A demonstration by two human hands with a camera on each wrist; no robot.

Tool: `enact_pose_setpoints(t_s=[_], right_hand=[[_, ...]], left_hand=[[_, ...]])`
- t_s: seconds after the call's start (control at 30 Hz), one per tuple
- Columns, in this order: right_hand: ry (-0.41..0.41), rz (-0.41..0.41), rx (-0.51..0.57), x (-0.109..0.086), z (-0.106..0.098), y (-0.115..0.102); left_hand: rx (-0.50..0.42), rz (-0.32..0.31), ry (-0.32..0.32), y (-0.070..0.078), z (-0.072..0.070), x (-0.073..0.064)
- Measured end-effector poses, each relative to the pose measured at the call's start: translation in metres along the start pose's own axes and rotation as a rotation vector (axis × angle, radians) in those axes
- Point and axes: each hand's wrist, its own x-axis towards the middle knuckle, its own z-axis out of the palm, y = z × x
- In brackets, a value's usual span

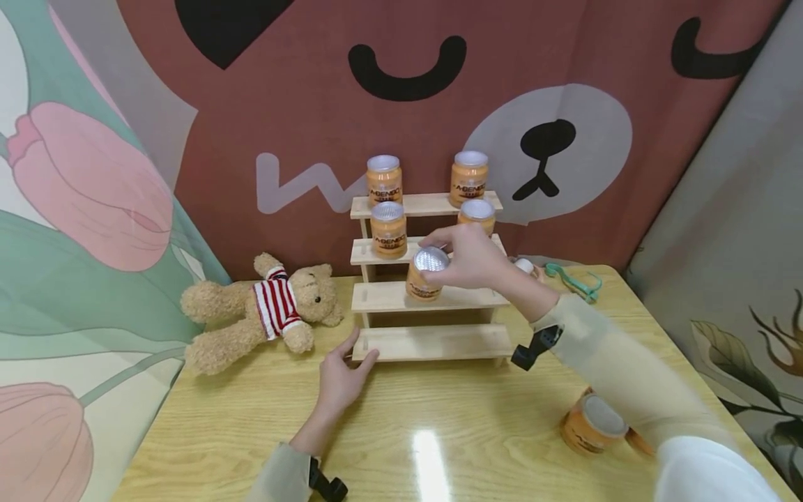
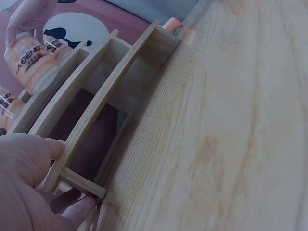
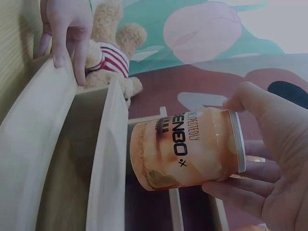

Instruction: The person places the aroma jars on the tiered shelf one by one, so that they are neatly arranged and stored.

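Note:
My right hand (image 1: 473,259) pinches an orange jar-shaped can (image 1: 423,287) with a silvery ridged lid, its thumb and fingers on opposite sides near the lid. The can is upright at the left part of the stepped wooden rack's second tier from the bottom. In the right wrist view its printed label (image 3: 179,144) faces the camera. My left hand (image 1: 341,380) grips the left end of the rack's lowest tier (image 1: 433,345). In the left wrist view, the thumb (image 2: 55,148) lies on that board and the fingers reach below it.
The top tier bears two similar cans, left (image 1: 384,187) and right (image 1: 469,187); the tier below bears left (image 1: 389,240) and right (image 1: 478,210) ones. A teddy bear (image 1: 272,307) lies left. Another can (image 1: 590,425) stands by my right forearm. A green item (image 1: 574,282) lies behind.

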Motion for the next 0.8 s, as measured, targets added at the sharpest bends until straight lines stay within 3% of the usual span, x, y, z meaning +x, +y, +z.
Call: enact_pose_setpoints(t_s=[0.37,0.8], right_hand=[[0.018,-0.051,-0.018,0.017,0.029,-0.012],[0.064,-0.027,-0.030,0.032,0.051,-0.024]], left_hand=[[0.011,0.003,-0.010,-0.001,0.001,0.001],[0.002,0.003,-0.019,-0.002,0.001,0.001]])
